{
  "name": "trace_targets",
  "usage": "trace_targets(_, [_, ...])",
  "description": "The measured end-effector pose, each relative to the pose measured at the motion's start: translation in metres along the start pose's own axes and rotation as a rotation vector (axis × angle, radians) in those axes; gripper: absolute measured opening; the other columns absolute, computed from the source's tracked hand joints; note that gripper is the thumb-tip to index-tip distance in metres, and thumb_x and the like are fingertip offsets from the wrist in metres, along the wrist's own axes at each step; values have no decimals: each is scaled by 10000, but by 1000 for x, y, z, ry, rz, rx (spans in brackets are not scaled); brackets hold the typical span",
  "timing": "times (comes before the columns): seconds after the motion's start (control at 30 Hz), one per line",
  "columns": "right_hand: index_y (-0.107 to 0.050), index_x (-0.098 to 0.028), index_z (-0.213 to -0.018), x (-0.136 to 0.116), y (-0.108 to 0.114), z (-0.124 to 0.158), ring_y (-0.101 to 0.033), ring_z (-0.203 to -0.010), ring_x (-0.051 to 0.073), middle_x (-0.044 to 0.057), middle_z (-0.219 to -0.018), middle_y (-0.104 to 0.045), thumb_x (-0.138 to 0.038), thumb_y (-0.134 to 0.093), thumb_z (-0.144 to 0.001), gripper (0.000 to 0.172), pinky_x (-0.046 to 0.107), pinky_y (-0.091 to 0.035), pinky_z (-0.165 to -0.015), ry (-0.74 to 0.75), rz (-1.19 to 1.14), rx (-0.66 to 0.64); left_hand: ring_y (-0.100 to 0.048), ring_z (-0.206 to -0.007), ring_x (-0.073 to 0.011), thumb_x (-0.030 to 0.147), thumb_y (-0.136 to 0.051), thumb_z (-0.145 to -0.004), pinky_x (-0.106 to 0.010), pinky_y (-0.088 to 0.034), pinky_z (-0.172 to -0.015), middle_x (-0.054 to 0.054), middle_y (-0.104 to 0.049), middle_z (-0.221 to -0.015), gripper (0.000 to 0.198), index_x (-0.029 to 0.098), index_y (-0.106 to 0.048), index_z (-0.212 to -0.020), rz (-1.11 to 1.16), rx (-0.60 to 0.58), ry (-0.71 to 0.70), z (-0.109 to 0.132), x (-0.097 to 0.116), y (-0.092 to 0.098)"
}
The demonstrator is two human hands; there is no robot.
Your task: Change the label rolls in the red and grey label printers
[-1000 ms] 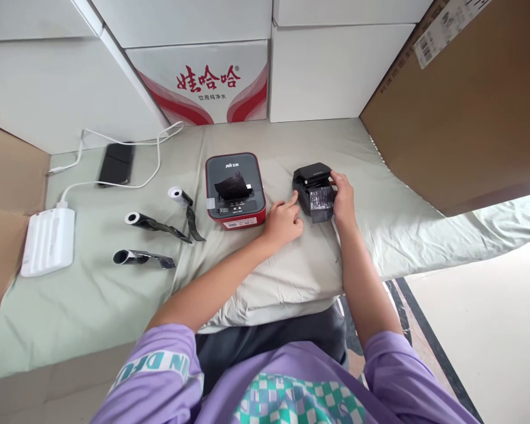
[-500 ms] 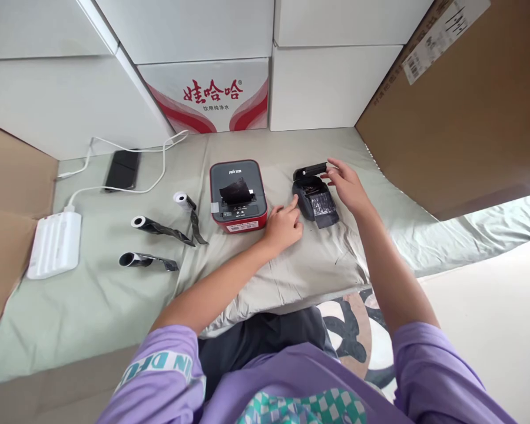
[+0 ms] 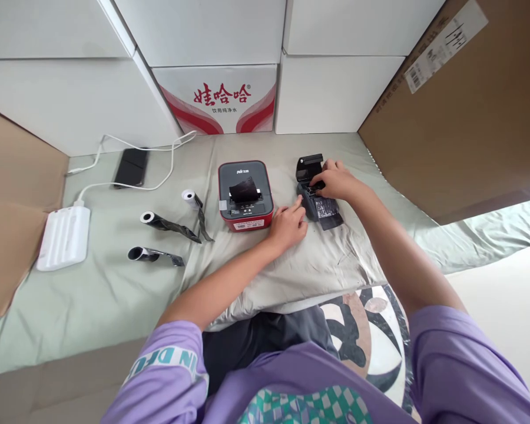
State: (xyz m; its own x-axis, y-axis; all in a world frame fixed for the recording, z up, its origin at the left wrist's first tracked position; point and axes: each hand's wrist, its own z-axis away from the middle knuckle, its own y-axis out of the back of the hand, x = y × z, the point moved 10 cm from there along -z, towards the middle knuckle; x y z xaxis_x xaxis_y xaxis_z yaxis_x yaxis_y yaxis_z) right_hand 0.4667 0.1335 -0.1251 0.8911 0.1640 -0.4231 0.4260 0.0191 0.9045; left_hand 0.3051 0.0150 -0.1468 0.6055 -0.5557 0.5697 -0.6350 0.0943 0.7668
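Observation:
A small black portable printer (image 3: 309, 205) lies on the cloth with its lid (image 3: 310, 166) raised. Black-printed paper (image 3: 330, 214) hangs out over its near side. My right hand (image 3: 338, 179) dips its fingertips into the compartment, drawn together; what they hold, if anything, is hidden. My left hand (image 3: 288, 225) rests on the cloth just left of this printer, its index finger stretched out to the printer's side and the other fingers loosely bent. Beside that hand stands a larger red and black label printer (image 3: 247, 209), with a black strip of paper (image 3: 244, 190) sticking up from its slot.
Three paper rolls with black-printed tails, a near one (image 3: 136, 254), a middle one (image 3: 148, 218) and a far one (image 3: 188, 195), lie to the left. Behind them are a phone (image 3: 131, 168), a white cable and a white charger (image 3: 65, 238). White cartons and a brown box (image 3: 459, 129) wall the surface.
My right hand has moved from the raised lid into the printer's compartment. The lid now stands further back. My left hand keeps its place by the printer. The view has shifted slightly.

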Motion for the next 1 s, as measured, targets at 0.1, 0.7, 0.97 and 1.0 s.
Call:
trace_targets(0.1, [-821,-246,-742,-5,-2,-7,-454,-1184,410,147,-1080,-604,-249,-1017,-478,329,646,-366,-1092,22,71,-6,-722,-1223,-254,107,-580,-879,-426,-506,-1074,-84,-520,-1639,186,243,-501,-781,4,5,-12,0,1,1])
trace_targets(0.7, [-764,-321,-1313,-28,-1,20,-446,-1270,413,164,-1402,-520,-343,-675,-905,418,540,-408,-1041,-75,499,-296,-704,-1246,-253,135,-551,-909,-429,-479,-1097,-89,-484,-1667,126,231,-573,-832,-6,-59,7,-2,-1,-2])
trace_targets(0.97, [-757,-230,-1236,-41,4,15,-503,-1217,381,178,-1311,-545,-287,-716,-858,384,489,-444,-998,54,485,-262,-713,-1221,-255,137,-549,-914,-428,-478,-1102,-99,-491,-1664,114,223,-596,-855,-12,-61,3,-3,-1,-3])
trace_targets(1.0, [-748,-225,-1223,-41,9,17,-518,-1208,367,170,-1297,-556,-272,-713,-855,373,482,-449,-996,82,449,-242,-712,-1226,-256,134,-549,-912,-430,-479,-1102,-102,-492,-1663,115,222,-597,-856,-13,-62,4,-3,-1,-3])
